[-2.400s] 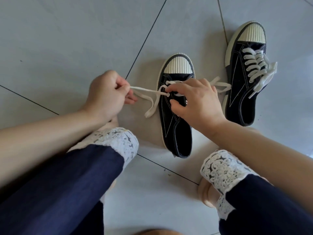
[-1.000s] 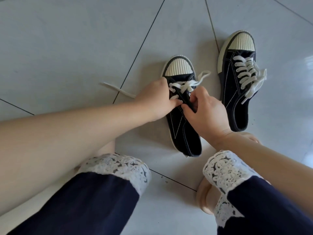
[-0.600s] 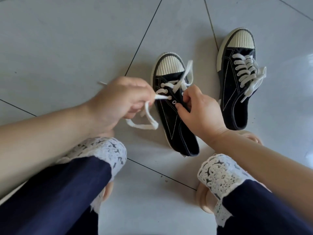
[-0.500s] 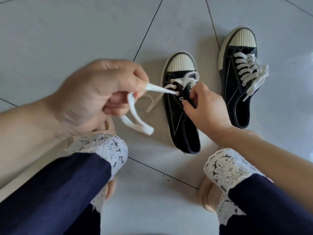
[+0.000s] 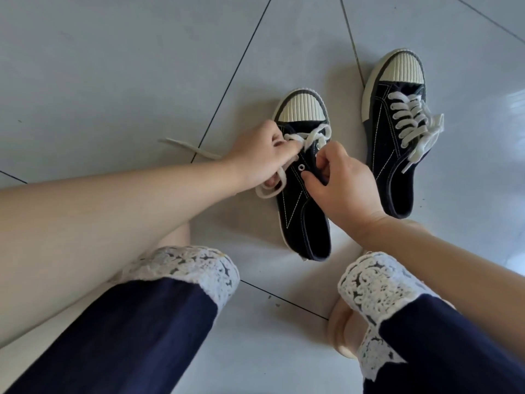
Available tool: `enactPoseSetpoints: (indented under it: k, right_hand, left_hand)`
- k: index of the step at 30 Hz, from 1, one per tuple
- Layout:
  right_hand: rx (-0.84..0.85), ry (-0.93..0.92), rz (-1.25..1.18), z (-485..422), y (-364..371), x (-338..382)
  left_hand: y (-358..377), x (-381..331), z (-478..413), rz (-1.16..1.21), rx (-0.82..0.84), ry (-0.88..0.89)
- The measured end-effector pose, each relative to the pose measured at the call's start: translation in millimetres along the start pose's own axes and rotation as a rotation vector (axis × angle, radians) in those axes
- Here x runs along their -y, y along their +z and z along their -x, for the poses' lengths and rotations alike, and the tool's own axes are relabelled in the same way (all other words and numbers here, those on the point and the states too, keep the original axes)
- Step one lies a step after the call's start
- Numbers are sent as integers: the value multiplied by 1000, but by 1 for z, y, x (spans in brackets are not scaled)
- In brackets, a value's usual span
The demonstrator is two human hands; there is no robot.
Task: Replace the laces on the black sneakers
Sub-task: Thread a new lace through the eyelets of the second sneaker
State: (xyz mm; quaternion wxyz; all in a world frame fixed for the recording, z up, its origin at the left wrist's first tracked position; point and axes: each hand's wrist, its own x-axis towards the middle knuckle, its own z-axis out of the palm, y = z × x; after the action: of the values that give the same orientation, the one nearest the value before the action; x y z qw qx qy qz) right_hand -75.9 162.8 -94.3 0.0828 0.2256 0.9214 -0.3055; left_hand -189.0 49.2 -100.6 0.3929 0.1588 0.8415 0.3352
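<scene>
No readable txt, brand or nos. on the sneakers (image 5: 302, 211).

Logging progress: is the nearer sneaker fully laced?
Partly: white lace crosses the sneaker at its toe end only; one eyelet behind sits empty.

- Pale grey tiled floor (image 5: 113, 66), glossy, with a bright patch of glare (image 5: 514, 100) at the right edge.
- Thin dark grout lines (image 5: 235, 72) crossing it at a slant.
- A few small dark specks (image 5: 272, 297) near the lower grout line.
- Navy trouser leg on the left (image 5: 127, 336), ending in a white lace cuff (image 5: 193, 268).
- Matching navy leg on the right (image 5: 454, 351) with its own lace cuff (image 5: 377, 285).
- Beige slipper (image 5: 341, 331) partly hidden under the right cuff.
</scene>
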Motion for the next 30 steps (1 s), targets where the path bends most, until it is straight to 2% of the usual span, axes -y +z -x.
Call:
enactPoseSetpoints:
  k: [3,8,12,14,16,18,20,23,26,28,30]
  right_hand:
    - [-4,-4,-5,0,0,0]
    - [-7,-6,-5,-1,1,-1]
    - [-5,2,-14,-2,1,-1]
    - [-6,23,-28,-2,0,-3]
    - [-15,34,-55,-1,-2,-2]
    - [-11,0,-64,1,-1,1]
    - [21,-33,-50,2,1,7]
    - [63,-40,-9,2,5,11]
    - [40,-54,-1,2,6,9]
    - [29,-62,-3,3,6,9]
    - [29,-57,-3,3,6,9]
  left_hand:
    - [9,1,2,-226,-39,107]
    - [4,-3,9,-426,-104,246]
    - [-17,-16,27,-240,-89,257]
    - [-37,-24,48,-15,-63,257]
    - [-60,-28,73,312,-27,209]
    - [-77,-28,90,428,32,184]
    - [-78,-20,92,340,104,149]
    - [-64,-6,79,79,155,41]
    - [-47,2,65,-102,317,-6]
    - [-36,8,55,13,325,-98]
    - [-24,11,44,273,240,-293]
